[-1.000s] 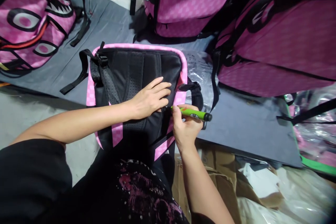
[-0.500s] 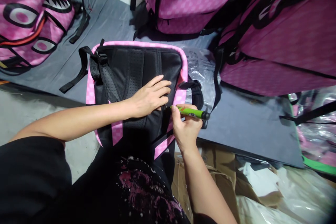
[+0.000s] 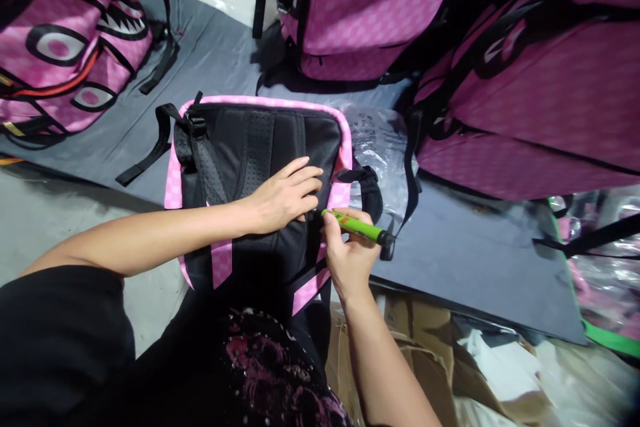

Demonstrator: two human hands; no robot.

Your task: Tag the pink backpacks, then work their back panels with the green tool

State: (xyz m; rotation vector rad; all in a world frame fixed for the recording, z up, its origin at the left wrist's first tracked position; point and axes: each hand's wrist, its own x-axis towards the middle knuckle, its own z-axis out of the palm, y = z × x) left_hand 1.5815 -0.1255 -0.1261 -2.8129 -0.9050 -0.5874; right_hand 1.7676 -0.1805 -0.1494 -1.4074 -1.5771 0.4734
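Although black in the middle, a backpack (image 3: pixel 285 140) with pink checkered edging (image 3: pixel 270 103).

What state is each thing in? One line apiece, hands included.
Near backpack: lying with its black back panel up.
Green marker: gripped, slanted; nib unclear.
Left hand: palm down on the panel.
Right hand: closed around the marker.
Clear plastic bag: crumpled.
Eye-print backpack: eyes showing.
Cardboard: creased.

left hand (image 3: pixel 283 201) flat, right hand (image 3: pixel 350 255) curled
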